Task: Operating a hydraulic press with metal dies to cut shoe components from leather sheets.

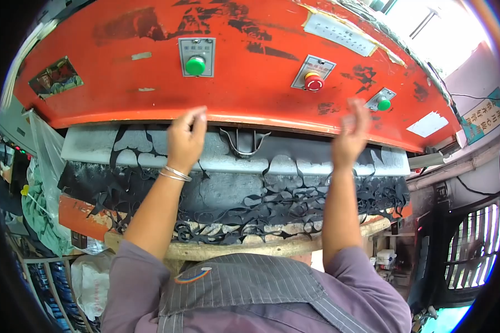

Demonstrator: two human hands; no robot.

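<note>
My left hand [186, 141] is raised in front of the red press panel, below a green push button [195, 66]. Its fingers are loosely bent, thumb apart, and nothing shows in them. Slightly blurred, my right hand [350, 139] is held up below the other green button [383, 104], fingers stretched and holding nothing. Neither hand touches a button. Between them a curved metal cutting die [244, 145] sits on black sheet material [300, 145] over a pale cutting board [89, 145], its back part hidden under the press head.
A red emergency stop button [314, 83] sticks out of the panel. Tangled black offcuts [261, 205] cover the ledge before the board. A clear plastic bag with green material [44, 194] hangs at the left. A barred window [475, 244] is at the right.
</note>
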